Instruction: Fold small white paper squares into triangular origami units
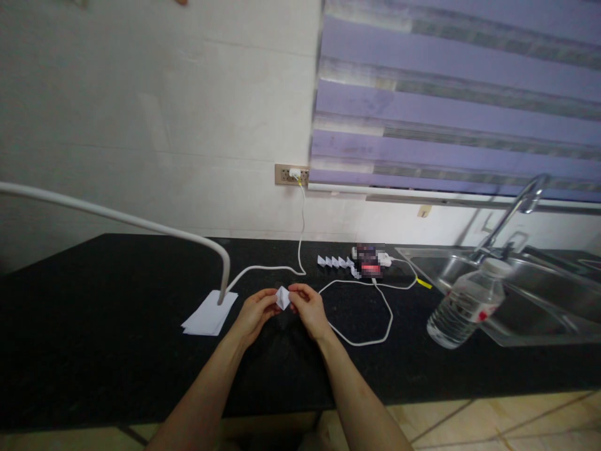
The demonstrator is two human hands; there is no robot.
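Note:
A small folded white paper piece (282, 298), diamond-shaped from here, is pinched between my two hands above the dark countertop (282, 369). My left hand (256, 311) grips its left side with thumb and fingers. On its right side, my right hand (307, 307) holds it the same way. A stack of white paper sheets (206, 319) lies left of my left hand. Beyond my right hand, several similar folded paper pieces (334, 262) stand in a row, ending beside a partly blurred-out device (370, 266).
A white cable (361, 344) loops on the counter to the right, and another cord (303, 219) runs up to the wall outlet (292, 175). A clear water bottle (464, 307) stands before the steel sink (498, 332) and faucet (511, 213). A white curved rod (141, 219) crosses the left side.

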